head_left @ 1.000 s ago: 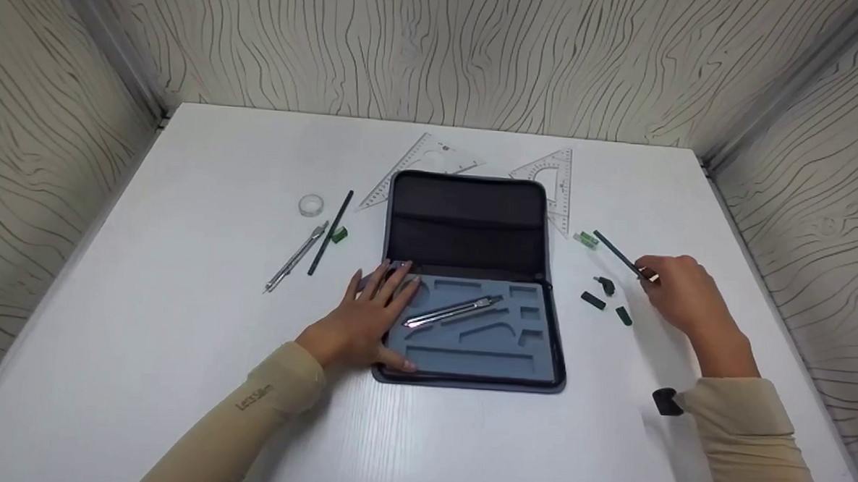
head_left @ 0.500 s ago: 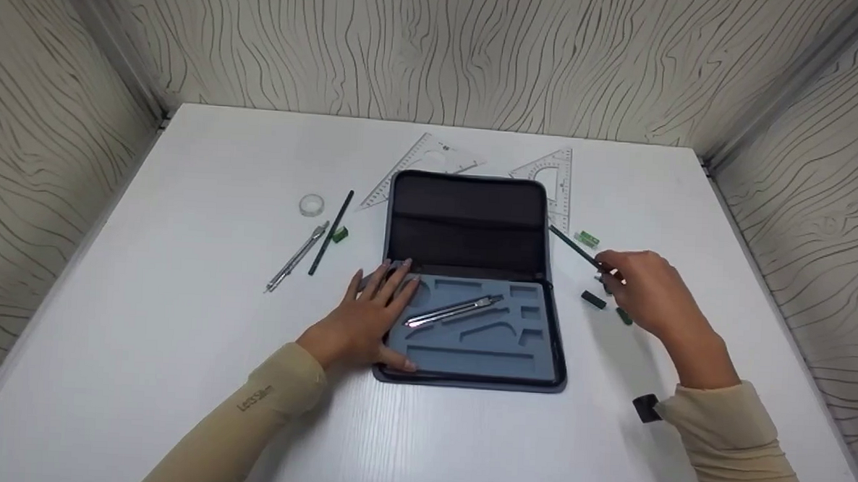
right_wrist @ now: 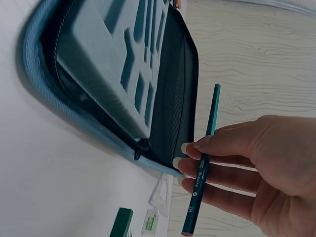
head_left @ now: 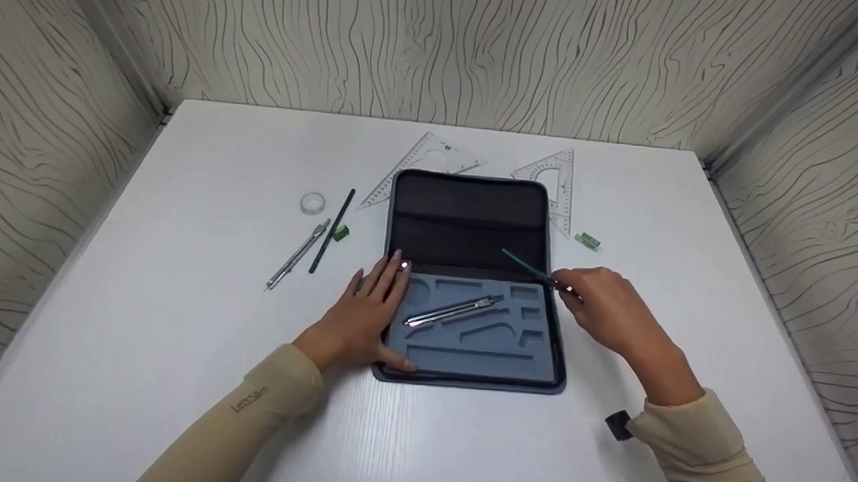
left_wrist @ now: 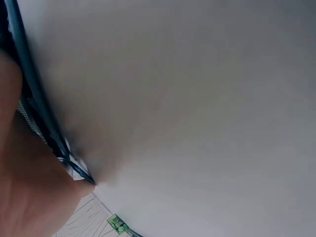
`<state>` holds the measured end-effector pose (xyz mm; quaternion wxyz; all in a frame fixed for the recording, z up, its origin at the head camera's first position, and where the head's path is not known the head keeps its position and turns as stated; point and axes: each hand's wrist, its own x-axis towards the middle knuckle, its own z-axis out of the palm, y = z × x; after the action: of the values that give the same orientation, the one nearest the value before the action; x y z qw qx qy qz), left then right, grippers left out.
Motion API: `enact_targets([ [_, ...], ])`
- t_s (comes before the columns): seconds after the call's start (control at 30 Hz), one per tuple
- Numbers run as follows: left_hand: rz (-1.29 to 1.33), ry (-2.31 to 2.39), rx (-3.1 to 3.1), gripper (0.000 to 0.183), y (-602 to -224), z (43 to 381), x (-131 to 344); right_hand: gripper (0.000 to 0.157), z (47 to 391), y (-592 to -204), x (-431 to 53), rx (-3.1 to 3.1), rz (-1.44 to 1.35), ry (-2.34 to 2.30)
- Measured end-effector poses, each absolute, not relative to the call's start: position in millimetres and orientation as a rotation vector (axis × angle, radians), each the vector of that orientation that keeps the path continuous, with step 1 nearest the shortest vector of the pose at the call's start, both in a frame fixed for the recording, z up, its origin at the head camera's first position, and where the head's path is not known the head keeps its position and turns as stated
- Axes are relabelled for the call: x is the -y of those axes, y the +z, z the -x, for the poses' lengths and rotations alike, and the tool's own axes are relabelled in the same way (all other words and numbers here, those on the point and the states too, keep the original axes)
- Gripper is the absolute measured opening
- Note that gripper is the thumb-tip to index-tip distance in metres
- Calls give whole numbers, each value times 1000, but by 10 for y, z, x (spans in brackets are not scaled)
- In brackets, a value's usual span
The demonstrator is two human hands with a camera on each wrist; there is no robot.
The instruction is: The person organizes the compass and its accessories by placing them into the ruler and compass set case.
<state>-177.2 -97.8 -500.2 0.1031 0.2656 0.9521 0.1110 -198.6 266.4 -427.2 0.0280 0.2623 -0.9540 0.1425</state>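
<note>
My right hand (head_left: pixel 607 307) pinches a dark green pencil (right_wrist: pixel 202 168) between thumb and fingers; "2H" is printed near one end in the right wrist view. It holds the pencil above the right side of an open zippered case (head_left: pixel 469 228). My left hand (head_left: pixel 360 314) rests on the left edge of the case, fingers spread over its foam insert (head_left: pixel 471 364). A silver compass (head_left: pixel 453 311) lies across the insert's cut-out slots, at a slant. Small dark pieces seen earlier to the right are hidden behind my right hand in the head view.
Left of the case lie another compass (head_left: pixel 296 255), a dark pencil (head_left: pixel 332 231), a green sharpener (head_left: pixel 341 233) and a clear ring-shaped roll (head_left: pixel 312 203). Behind it are two transparent set squares (head_left: pixel 459 155). A green-and-clear small item (head_left: pixel 587 241) and a dark green block (right_wrist: pixel 121 222) lie rightward.
My right hand has carried the pencil leftward from the right side of the table to the case's right edge. My left hand has stayed on the case, its fingers shifting only slightly.
</note>
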Motion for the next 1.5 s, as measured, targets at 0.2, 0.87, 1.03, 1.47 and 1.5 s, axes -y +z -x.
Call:
enact_targets([
  [0.2,-778,273,-2801,149,-4942,1782,1010,18,1873,-4286,-2490,2940,-904,419],
  [0.87,-739,-17,-2723,143,-4809,1815,908,19,1624,-4294,-2151,2966,-1173,381],
  [1.03,-721,-46,-2713,142,-4777,1806,901,11,1590,-4353,-2094,2942,-1233,375],
  [1.47,-734,65,-2685,145,-4750,1803,930,10,1515,-4473,-1891,2928,-1392,386],
  [1.5,-732,68,-2682,146,-4750,1804,931,9,1508,-4481,-1876,2935,-1397,382],
])
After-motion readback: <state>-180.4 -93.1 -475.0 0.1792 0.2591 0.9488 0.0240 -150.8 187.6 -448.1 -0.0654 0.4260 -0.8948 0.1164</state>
